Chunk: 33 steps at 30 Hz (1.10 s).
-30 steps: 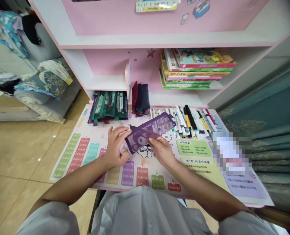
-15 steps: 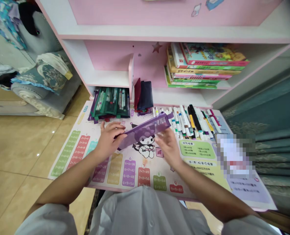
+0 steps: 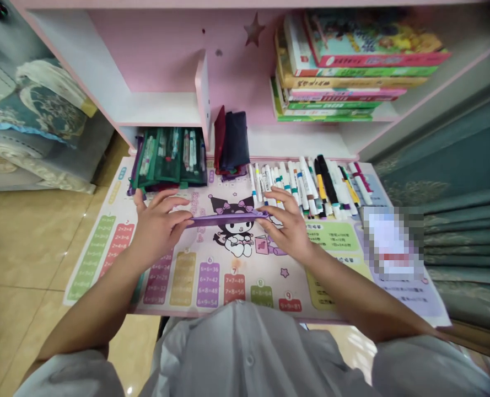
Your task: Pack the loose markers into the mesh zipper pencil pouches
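Note:
A flat purple pencil pouch (image 3: pixel 228 218) is held edge-on above the desk mat (image 3: pixel 195 275). My left hand (image 3: pixel 157 227) pinches its left end with thumb and fingers. At the pouch's right end my right hand (image 3: pixel 288 226) grips it with curled fingers. Just beyond the right hand, a row of several marker pens (image 3: pixel 306 184) lies on the mat. The cartoon figure printed on the mat shows below the pouch.
Green mesh pouches filled with pens (image 3: pixel 168 160) lie at the back left under a shelf. Dark red and navy pouches (image 3: pixel 230 140) stand beside them. Stacked books (image 3: pixel 344 71) fill the right shelf. A teal curtain (image 3: pixel 463 182) hangs at the right.
The pouch has turned from tilted and face-up to level and edge-on. My right hand moved from under the pouch to grip its right end. The view has shifted closer to the shelf.

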Tool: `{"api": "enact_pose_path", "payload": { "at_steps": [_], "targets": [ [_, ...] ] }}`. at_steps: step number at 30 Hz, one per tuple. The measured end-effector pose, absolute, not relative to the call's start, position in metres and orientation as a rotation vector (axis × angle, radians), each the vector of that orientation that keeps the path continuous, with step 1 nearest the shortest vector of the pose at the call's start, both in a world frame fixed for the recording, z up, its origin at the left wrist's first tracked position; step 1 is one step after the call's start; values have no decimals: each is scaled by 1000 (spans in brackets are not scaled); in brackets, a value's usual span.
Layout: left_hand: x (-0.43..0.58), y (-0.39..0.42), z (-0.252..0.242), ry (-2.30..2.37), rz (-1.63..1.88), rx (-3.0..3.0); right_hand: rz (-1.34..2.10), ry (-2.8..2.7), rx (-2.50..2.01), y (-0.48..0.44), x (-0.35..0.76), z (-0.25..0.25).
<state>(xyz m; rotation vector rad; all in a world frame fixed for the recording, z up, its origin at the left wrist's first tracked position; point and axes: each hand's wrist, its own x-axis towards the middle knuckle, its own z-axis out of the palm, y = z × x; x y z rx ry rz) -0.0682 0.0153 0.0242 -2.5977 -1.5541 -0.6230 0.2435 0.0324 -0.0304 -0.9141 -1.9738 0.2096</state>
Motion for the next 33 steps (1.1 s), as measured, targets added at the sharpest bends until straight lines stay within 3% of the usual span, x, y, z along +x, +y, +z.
{"api": "enact_pose_path", "payload": {
  "at_steps": [8, 17, 33],
  "targets": [
    [-47, 16, 35, -1584, -431, -2665, 355, -2053, -872, 22, 250, -37],
    [45, 18, 22, -1552, -553, -2960, 387, -1973, -958, 10, 239, -37],
    [46, 22, 32, -1747, -657, -3048, 504, -2022, -987, 10, 250, -28]
  ]
}}
